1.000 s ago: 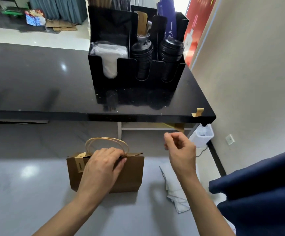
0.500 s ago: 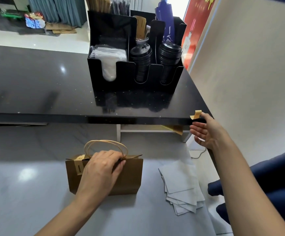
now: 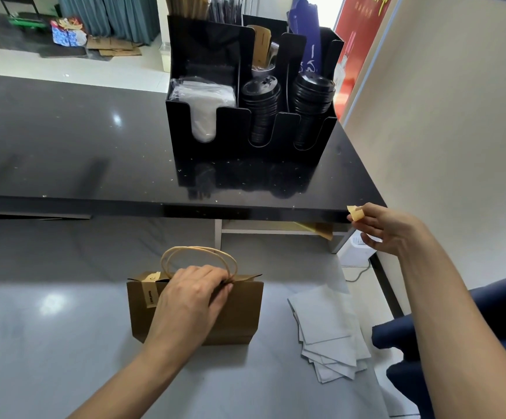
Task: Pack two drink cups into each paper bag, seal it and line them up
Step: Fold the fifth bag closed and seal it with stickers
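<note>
A brown paper bag stands upright on a pale grey counter, low in the frame and a little left of centre. Its top is folded shut, its looped handles rise behind the fold, and one sticker strip already crosses the fold near the bag's left corner. No drink cups show; whether they are inside cannot be told.

The left hand lies over the folded top, fingers curled round it and pinching it closed beside the handles. At the right of the frame, the right hand pinches a small tan sticker between thumb and fingertip, right at the corner of the black upper shelf. A black organiser of lids and napkins sits on that shelf, and a fan of grey paper sheets lies just right of the bag.

The sealing looks half done. The risks from here — the sticker could curl and stick to itself or the fingers on its way over, or the fold could spring open if the left hand's pinch slackens before the sticker lands.
</note>
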Demonstrator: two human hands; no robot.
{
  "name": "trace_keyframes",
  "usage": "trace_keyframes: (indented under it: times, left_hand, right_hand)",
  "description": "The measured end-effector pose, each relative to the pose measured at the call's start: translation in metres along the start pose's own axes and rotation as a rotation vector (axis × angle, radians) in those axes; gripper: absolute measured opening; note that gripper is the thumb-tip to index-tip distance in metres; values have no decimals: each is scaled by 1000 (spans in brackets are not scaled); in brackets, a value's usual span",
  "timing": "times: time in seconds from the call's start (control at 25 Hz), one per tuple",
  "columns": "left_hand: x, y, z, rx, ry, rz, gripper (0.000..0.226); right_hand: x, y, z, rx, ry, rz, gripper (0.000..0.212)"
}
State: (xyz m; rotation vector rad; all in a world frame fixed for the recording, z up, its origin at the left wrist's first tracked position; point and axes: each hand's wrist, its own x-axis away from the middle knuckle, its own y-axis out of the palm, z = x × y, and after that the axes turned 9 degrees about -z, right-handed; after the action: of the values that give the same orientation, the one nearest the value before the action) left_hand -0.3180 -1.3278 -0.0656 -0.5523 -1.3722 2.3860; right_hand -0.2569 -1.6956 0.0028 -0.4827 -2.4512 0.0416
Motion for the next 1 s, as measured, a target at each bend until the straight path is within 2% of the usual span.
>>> trace_keyframes:
  times: [0.2, 0.28, 0.44, 0.56, 0.88, 1.0]
  left_hand:
    - [0, 1, -1, -15, 1, 6, 13]
    - [-1, 1, -1, -20, -1, 5, 12]
    - [-1, 1, 0, -30, -6, 0, 11]
    - [-1, 0, 2, -40, -17, -1, 10]
    - [-9, -1, 11, -96, -68, -19, 9]
    - [-13, 0, 13, -121, -83, -26, 12]
  right_hand:
    - [11, 9, 8, 150, -189, 186, 9]
    - [19, 14, 13, 152, -239, 199, 8]
    - [35, 29, 24, 149, -328, 137, 8]
    - [49, 49, 37, 139, -338, 32, 4]
    - [84, 120, 89, 75, -405, -193, 21]
    - [91, 141, 105, 126, -373, -164, 27]
